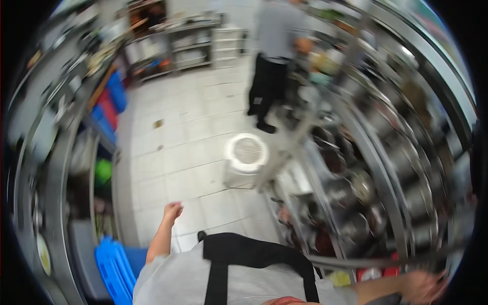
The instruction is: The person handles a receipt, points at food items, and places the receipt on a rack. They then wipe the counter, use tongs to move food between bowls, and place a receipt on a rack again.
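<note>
My left hand hangs in front of me over the tiled floor, its fingers curled into a loose fist with nothing showing in it. At the lower right, my right hand reaches out beside a metal shelving rack, smeared by motion, so I cannot tell what its fingers do. Metal pots and bowls fill the rack's shelves near that arm. A blue plastic bin lid lies to the left of my left forearm.
A white stool with a slatted top stands on the floor ahead. Beyond it, a person in a grey shirt works at the right-hand counter. Metal worktops run along the left, and low shelves stand at the back.
</note>
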Motion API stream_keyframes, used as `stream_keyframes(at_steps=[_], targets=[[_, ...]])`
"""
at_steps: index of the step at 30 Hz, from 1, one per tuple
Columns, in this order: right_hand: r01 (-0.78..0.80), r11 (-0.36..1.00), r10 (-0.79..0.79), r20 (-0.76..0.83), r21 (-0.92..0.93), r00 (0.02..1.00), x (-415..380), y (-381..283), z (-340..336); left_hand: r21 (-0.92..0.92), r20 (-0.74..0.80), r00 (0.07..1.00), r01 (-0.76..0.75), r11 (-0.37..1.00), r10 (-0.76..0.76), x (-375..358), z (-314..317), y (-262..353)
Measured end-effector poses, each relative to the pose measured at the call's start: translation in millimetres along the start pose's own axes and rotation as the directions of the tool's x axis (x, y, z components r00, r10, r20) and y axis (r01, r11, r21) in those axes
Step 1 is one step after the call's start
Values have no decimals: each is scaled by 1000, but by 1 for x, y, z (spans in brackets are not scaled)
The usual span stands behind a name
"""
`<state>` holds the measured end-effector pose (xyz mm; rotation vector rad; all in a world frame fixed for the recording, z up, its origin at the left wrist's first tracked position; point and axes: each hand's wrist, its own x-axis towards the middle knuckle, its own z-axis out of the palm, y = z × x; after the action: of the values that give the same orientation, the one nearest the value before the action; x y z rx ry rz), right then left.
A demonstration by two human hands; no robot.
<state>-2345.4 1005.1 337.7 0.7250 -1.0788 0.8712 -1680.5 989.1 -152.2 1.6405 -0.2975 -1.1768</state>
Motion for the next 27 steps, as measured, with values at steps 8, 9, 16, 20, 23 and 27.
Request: stream_keyframes(at_steps=[8,9,16,20,23,27], targets=[[-616,314,-186,683,722,706,-72,-350,13,-28,-140,985,-102,994,97,28,-102,110],[-657,228,-237,696,718,678,-77,-387,14,-80,-89,990,-116,990,108,35,-104,122],[-815,53,-606,667,577,433,-116,-615,16,10,47,915,-401,916,400,119,-111,214],[-894,-47,-644,671,445,368,-202,-745,78,178,51,987,-157,971,150,185,-148,273],[-841,45,-710,609,539,352,-304,-877,115,-50,-15,998,-60,997,59,253,-193,269],[-918,127,-946,324,375,1,-327,-1077,20,-330,-156,988,-55,942,3,299,-260,284]])
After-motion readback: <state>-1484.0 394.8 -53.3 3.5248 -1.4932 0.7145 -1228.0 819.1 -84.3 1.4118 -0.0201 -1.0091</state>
